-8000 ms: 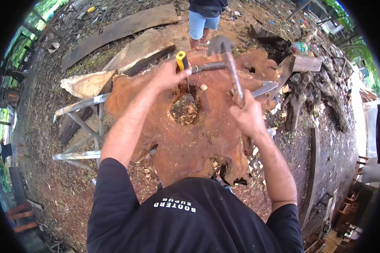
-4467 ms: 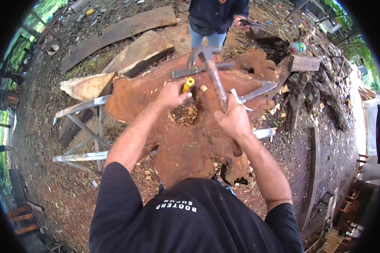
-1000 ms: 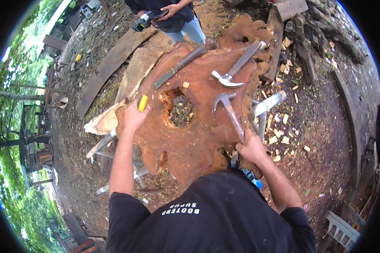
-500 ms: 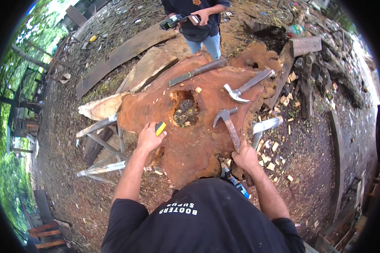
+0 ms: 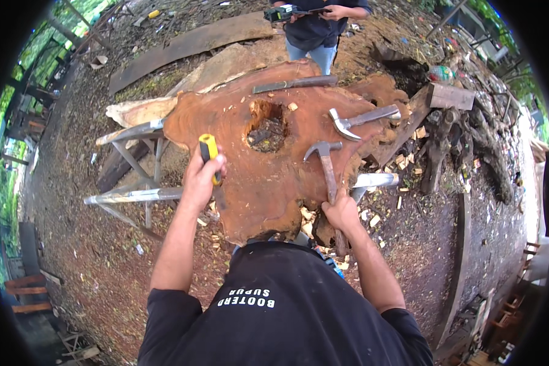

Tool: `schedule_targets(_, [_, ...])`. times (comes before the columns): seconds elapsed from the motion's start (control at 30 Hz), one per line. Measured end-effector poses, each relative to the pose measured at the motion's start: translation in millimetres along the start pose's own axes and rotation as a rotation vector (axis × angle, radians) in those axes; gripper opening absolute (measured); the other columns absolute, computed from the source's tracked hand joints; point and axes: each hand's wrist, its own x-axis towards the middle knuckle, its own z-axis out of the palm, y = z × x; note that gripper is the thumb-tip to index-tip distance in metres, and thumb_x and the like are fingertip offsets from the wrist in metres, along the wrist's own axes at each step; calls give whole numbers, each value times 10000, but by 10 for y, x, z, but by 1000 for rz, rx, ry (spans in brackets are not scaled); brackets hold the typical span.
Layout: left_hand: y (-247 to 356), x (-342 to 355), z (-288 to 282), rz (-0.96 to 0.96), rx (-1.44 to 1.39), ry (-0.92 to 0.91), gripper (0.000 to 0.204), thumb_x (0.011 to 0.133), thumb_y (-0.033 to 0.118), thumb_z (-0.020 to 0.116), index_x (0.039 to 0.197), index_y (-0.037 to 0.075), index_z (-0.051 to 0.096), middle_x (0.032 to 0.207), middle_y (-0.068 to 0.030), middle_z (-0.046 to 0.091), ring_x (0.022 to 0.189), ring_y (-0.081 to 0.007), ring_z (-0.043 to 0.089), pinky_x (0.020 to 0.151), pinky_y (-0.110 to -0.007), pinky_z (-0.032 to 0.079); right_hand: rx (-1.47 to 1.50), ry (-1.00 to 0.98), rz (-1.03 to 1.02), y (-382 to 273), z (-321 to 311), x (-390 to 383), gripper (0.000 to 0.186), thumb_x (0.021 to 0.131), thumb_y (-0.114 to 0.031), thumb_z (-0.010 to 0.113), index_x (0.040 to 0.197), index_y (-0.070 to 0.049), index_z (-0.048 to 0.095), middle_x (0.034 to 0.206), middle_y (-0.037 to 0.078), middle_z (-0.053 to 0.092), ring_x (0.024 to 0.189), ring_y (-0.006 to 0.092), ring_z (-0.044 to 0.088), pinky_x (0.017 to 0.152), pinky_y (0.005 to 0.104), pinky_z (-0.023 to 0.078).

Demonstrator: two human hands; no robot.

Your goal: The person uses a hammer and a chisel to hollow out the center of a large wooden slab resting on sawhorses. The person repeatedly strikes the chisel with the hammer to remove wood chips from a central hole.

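The left hand (image 5: 202, 175), fingers wrapped round what was probably a yellow-and-black-handled chisel (image 5: 208, 146), was nearer the hollow (image 5: 267, 133) ahead-right in the wooden slab (image 5: 250, 195); the right hand (image 5: 342, 213) gripped a claw hammer (image 5: 328, 172) pointing away.

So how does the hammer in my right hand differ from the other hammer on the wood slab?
The held hammer has a dull, dark head; the other hammer has a shiny, silvery one. The held hammer's handle runs back toward you, gripped in your right hand; the other hammer's handle points off to the right, with no hand on it. Both have a curved claw.
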Motion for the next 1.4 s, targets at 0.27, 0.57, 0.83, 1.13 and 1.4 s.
schedule_targets(0.27, [362,535,538,81,-10,-96,370,1051,389,544,1312,143,452,1217,-98,664,1118,-183,638,872,-373,564,12,-23,55,-95,-63,-55,500,797,-286,681,1078,109,558,927,374,668,930,517,668,862,532,541])
schedule_targets(0.57, [112,1059,573,92,87,-424,445,1032,446,563,1334,141,443,1202,-65,671,1101,-165,630,862,-350,553,-4,48,98,-147,-86,-88,466,770,-263,687,1075,70,571,860,350,673,864,511,677,824,533,553])
schedule_targets(0.83, [71,1186,413,153,271,-515,429,1039,392,574,1344,122,437,1195,-55,672,1111,-167,634,891,-349,532,-19,40,141,-182,-91,-101,492,758,-234,672,1148,48,572,872,337,680,871,503,678,812,541,547])
schedule_targets(1.13, [132,1067,512,376,398,-525,567,953,517,649,1352,140,507,1046,-114,738,976,-340,713,849,-441,542,-27,12,163,-198,-120,-74,565,754,-216,663,1230,60,532,915,359,675,917,507,675,843,526,548])
schedule_targets(1.4, [121,891,376,377,328,-519,324,910,294,770,1102,63,649,958,-47,739,889,-152,691,822,-342,543,324,0,67,-1146,-884,-644,302,880,-207,658,1047,18,545,649,121,613,520,216,623,483,370,519])
